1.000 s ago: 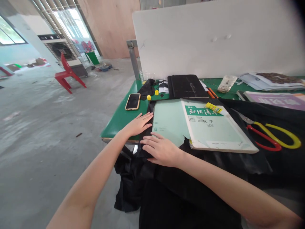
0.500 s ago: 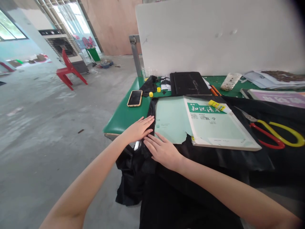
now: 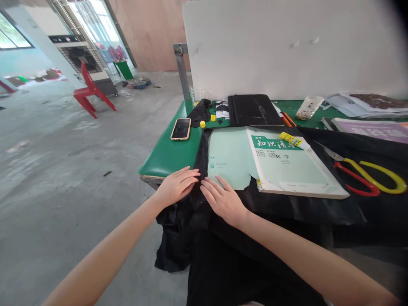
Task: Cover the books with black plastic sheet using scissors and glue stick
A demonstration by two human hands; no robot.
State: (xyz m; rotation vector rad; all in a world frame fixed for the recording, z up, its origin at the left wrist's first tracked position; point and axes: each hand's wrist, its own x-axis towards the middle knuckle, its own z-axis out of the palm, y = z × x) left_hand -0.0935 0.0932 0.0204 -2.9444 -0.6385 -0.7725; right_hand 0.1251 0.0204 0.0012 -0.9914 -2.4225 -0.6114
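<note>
My left hand [image 3: 176, 185] lies flat, fingers stretched out, on the edge of a black cloth [image 3: 287, 208] at the near left corner of the green table [image 3: 165, 155]. My right hand [image 3: 223, 200] rests flat beside it on the same cloth, fingertips touching the torn corner of a pale green sheet [image 3: 228, 157]. That sheet is the opened cover of a pale green book [image 3: 287, 163] lying on the cloth. The cloth hangs over the table's front edge toward the floor.
A phone [image 3: 181, 128] lies on the table's left part, with two yellow caps [image 3: 202, 124] behind it. A yellow glue stick [image 3: 290, 138] sits on the book. Red and yellow scissors [image 3: 366, 176] lie at right. A black folder [image 3: 253, 109] and white board [image 3: 287, 46] stand behind. A red chair [image 3: 91, 91] is far left.
Both hands slid back toward me along the cloth's edge; the left hand moved off the cloth's upper strip down to the table's near corner, the right stayed at the sheet's torn corner.
</note>
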